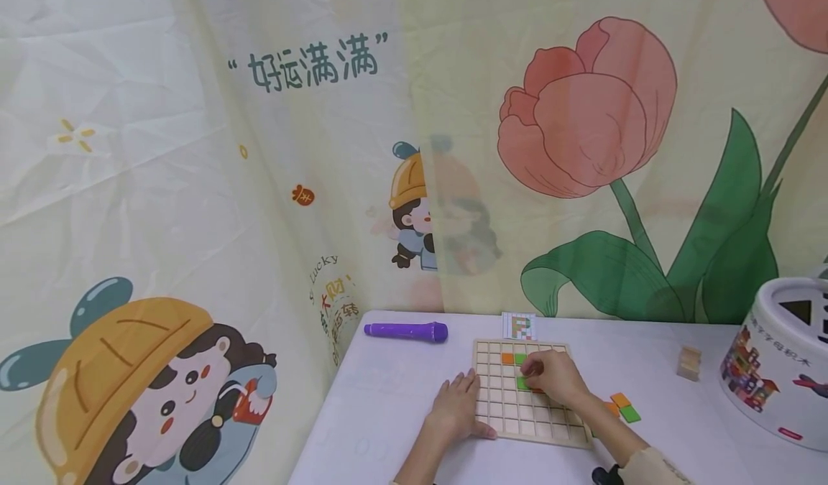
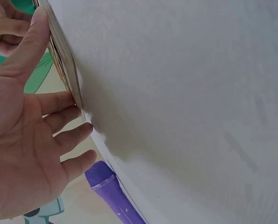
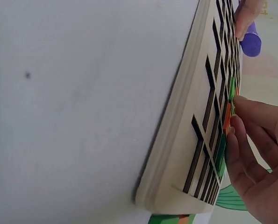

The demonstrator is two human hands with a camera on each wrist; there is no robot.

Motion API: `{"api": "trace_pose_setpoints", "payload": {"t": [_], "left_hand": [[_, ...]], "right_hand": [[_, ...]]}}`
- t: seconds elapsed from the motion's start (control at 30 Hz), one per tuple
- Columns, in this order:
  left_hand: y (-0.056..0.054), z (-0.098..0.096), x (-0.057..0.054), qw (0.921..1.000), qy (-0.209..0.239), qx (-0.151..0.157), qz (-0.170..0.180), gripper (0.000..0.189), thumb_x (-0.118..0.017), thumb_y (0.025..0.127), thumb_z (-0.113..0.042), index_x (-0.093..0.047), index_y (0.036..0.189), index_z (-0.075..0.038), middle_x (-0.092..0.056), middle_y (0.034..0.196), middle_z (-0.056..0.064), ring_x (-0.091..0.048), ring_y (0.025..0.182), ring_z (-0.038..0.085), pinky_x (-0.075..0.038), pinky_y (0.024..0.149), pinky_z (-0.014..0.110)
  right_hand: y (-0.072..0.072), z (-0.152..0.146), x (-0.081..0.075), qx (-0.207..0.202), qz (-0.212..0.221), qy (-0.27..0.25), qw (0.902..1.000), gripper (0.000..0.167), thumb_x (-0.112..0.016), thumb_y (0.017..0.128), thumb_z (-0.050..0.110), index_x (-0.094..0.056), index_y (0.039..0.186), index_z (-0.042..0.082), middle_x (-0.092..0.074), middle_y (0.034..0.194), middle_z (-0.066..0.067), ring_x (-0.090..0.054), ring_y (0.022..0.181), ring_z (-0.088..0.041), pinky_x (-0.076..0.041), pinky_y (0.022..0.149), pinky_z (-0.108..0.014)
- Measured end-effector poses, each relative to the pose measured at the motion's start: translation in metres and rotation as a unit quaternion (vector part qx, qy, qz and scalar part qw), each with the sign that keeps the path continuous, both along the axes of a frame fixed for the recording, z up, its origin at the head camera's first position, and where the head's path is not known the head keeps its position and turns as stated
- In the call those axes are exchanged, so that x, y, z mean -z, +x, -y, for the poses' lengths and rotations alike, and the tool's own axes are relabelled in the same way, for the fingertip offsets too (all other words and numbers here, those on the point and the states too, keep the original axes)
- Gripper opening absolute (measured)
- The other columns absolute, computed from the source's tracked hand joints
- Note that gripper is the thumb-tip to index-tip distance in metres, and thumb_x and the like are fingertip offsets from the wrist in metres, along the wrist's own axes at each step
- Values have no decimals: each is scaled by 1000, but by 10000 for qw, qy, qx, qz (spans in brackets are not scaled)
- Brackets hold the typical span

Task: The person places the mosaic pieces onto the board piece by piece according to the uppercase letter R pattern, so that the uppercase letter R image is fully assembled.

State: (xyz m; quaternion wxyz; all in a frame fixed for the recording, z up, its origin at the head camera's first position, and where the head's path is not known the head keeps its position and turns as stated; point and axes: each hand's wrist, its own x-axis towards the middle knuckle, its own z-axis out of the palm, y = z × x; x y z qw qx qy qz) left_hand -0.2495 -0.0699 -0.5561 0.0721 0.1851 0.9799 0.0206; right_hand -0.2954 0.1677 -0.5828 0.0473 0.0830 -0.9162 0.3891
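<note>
A square wooden grid board lies on the table. Set in its grid are an orange tile, a green tile and, nearer, another green tile with orange beside it. My left hand rests along the board's left edge, fingers straight and thumb at the near edge. Over the board, my right hand has its thumb and fingers drawn together in a pinch just behind the nearer tiles; its fingertips mostly hide the small tile between them. In the right wrist view, an orange tile sits right by those fingertips.
Loose orange and green tiles lie right of the board, partly behind the right forearm. A pattern card is at the board's far edge. A purple marker lies back left. Wooden blocks and a white tub stand at right.
</note>
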Motion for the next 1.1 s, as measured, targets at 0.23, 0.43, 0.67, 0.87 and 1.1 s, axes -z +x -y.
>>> {"api": "trace_pose_setpoints", "payload": {"t": [0.23,0.43,0.67,0.87,1.1], "left_hand": [[-2,1,1,10000,57,11,-30,112,-86,71,-64,-45,157,-5,-41,165,9,-40,151,28,-35,123,48],[-2,1,3,9999,129,16,-24,111,-85,71,-64,-45,157,-5,-41,165,9,-40,151,29,-35,123,49],[-5,0,6,9999,72,50,-90,111,-85,71,-64,-45,157,-5,-41,165,9,-40,151,29,-36,123,49],[-2,0,0,9998,143,71,-89,111,-85,71,-63,-45,156,-3,-42,164,11,-41,150,30,-36,122,51],[-2,0,2,9998,129,95,-92,112,-86,70,-63,-45,156,-3,-43,164,11,-41,150,30,-36,123,50]], "right_hand": [[5,-13,-9,165,-99,-107,9998,10,-84,87,7,-79,93,13,-72,85,8,-66,81,-11,-58,72,-29],[13,-29,-19,373,-149,-126,9991,9,-83,88,8,-79,95,11,-75,88,5,-70,81,-14,-61,72,-33],[25,-51,-27,598,-118,-9,9981,10,-81,90,10,-79,99,8,-75,88,2,-69,82,-17,-60,73,-35],[31,-73,-27,821,4,62,9966,9,-80,91,11,-78,100,7,-75,89,1,-67,83,-18,-61,77,-40],[39,-95,-20,1035,49,196,9944,10,-79,90,9,-78,99,5,-75,88,-1,-67,81,-19,-59,73,-37]]}}
